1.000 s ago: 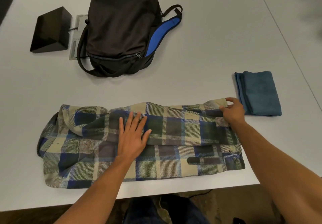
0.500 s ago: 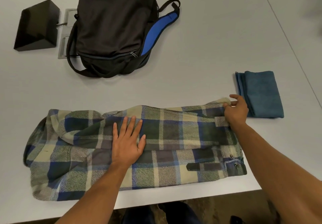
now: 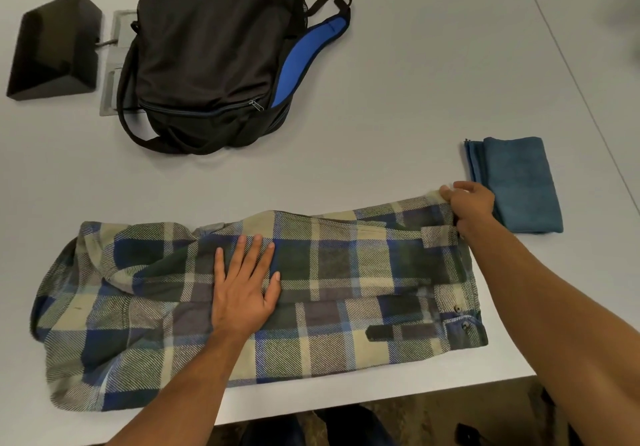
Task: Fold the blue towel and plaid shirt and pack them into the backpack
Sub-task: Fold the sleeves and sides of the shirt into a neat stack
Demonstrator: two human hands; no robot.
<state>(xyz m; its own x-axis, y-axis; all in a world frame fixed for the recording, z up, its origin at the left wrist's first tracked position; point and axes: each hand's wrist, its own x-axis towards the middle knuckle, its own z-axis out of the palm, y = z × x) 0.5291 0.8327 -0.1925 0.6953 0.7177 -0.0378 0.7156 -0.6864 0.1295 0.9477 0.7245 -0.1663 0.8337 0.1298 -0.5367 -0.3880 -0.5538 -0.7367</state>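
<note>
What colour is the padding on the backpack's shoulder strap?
Bright blue, on the shoulder strap of the black backpack, seen in the head view.

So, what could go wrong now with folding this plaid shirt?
The plaid flannel shirt lies at the white table's near edge; pulling could drag it off. The right hand pinches only one corner, so the fold may skew. The left hand presses one spot; the bunched left end stays uneven.

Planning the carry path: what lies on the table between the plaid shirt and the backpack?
Nothing: the head view shows only bare table between the plaid shirt and the backpack.
</note>
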